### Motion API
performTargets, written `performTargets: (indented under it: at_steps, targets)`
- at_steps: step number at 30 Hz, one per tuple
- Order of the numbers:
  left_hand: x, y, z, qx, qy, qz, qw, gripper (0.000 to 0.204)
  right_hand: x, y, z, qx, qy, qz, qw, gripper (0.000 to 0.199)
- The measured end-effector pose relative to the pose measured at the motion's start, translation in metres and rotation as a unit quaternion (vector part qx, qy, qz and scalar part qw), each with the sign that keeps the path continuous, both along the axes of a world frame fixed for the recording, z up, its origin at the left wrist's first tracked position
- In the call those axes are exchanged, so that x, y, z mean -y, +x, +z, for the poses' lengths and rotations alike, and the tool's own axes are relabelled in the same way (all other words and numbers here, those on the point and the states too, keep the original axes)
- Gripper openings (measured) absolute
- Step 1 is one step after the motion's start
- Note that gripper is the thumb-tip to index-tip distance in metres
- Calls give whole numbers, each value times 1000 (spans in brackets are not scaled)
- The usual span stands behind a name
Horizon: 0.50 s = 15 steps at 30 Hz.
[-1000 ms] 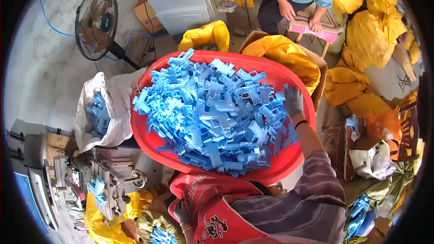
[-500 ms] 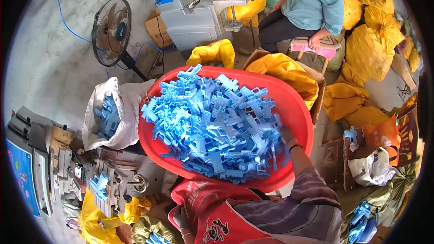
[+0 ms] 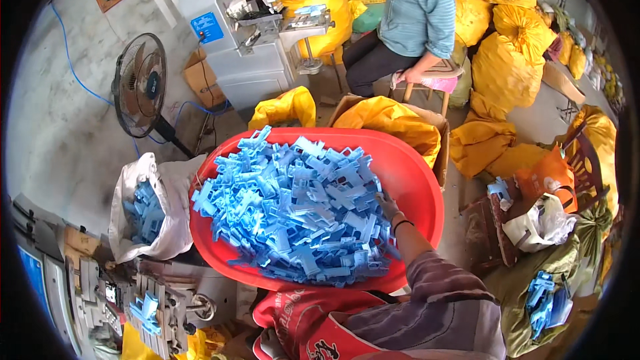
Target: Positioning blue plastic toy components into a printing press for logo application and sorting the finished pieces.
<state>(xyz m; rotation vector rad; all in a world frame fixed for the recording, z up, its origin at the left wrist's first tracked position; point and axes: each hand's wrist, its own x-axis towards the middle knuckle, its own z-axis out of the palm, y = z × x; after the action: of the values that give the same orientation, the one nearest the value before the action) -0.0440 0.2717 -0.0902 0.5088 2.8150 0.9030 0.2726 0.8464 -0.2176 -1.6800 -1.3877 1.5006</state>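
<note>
A heap of light-blue plastic pieces (image 3: 293, 207), many shaped like toy pistols, fills most of a large red oval tub (image 3: 420, 180) in front of me. My right hand (image 3: 389, 209), with a dark band at the wrist, lies against the right side of the heap, touching the pieces. Its fingers look stretched out, with no piece plainly held. Low in the view, beside my red apron (image 3: 307, 320), my left hand (image 3: 272, 345) shows only in part; its fingers are hidden.
Left of the tub stands a white sack (image 3: 160, 227) of blue pieces, with a fan (image 3: 140, 83) behind. Machines flank the lower left (image 3: 157, 313) and back (image 3: 257, 73). A seated person (image 3: 420, 20) is beyond, near yellow sacks (image 3: 507, 67). A box (image 3: 390, 120) touches the tub's far side.
My right hand has moved left, from the tub's right wall against the heap. The heap's right edge has shifted left, baring more red tub. The whole view has tilted and shifted.
</note>
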Motion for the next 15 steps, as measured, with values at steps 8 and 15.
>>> performTargets:
  at_steps: [8, 15]
  targets:
    - [1, -22, -43, -99, 6, 45, 994, 25, 47, -49, 110, 125, 156, 200, 959, 80]
    - [-3, -18, -42, -98, -11, 33, 995, 24, 129, -54, 174, 155, 287, 237, 915, 84]
